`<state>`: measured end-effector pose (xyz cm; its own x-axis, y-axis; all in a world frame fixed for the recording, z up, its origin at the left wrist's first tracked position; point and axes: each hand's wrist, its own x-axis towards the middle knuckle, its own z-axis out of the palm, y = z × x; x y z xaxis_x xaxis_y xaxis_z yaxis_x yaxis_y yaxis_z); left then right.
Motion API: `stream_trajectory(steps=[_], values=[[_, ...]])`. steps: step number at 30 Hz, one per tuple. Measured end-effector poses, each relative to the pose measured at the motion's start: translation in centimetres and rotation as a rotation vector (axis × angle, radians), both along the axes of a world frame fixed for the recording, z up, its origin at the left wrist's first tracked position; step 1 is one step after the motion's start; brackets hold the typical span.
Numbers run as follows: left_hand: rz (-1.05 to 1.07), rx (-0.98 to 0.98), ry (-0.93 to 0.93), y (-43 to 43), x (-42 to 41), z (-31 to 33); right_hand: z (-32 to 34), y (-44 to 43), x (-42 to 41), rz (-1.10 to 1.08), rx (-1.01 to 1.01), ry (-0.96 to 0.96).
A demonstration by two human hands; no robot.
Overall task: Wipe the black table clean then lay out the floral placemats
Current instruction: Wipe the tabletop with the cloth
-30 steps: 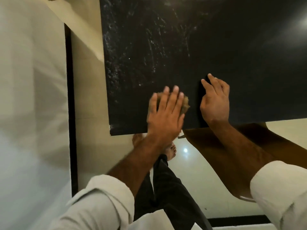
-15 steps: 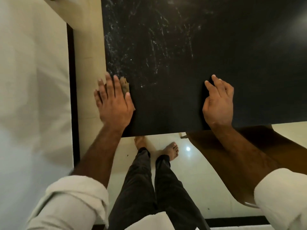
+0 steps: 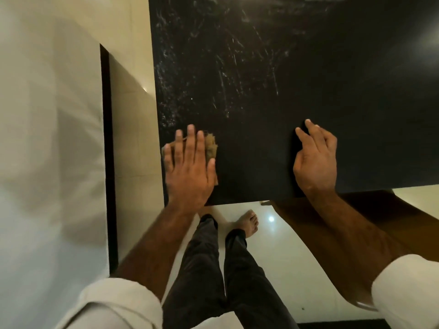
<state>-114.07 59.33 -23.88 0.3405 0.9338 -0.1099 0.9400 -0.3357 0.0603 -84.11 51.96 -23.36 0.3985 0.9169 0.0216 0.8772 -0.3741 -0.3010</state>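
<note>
Left hand [image 3: 190, 167] flat, fingers straight, presses tan cloth [image 3: 211, 145] at worktop [image 3: 308, 67] near-left corner; right hand [image 3: 314, 160] rests loosely curled, empty.

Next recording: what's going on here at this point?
A person stands at the black table, partway through wiping it. The left hand presses a tan cloth flat on the near left corner, while the right hand rests on the tabletop by the front edge. Whitish smears cover the surface farther away, so wiping is unfinished. No placemats are in view.
</note>
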Motion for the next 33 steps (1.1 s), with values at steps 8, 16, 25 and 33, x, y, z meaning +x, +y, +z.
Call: stream_trajectory(steps=[8, 16, 25, 33], values=[[0.191, 0.037, -0.012, 9.8, 4.6, 0.3, -0.5, 0.1, 0.2, 0.003, 0.018, -0.034], [-0.34, 0.074, -0.1, 6.7, 16.8, 0.0, -0.3, 0.0, 0.3, -0.014, 0.035, 0.003], [-0.134, -0.019, 0.026, 6.2, 1.9, 0.0, -0.3, 0.1, 0.2, -0.056, 0.026, -0.005], [0.114, 0.012, 0.009, 16.8, 6.9, 0.8, -0.1, 0.4, 0.2, -0.062, 0.009, 0.003]])
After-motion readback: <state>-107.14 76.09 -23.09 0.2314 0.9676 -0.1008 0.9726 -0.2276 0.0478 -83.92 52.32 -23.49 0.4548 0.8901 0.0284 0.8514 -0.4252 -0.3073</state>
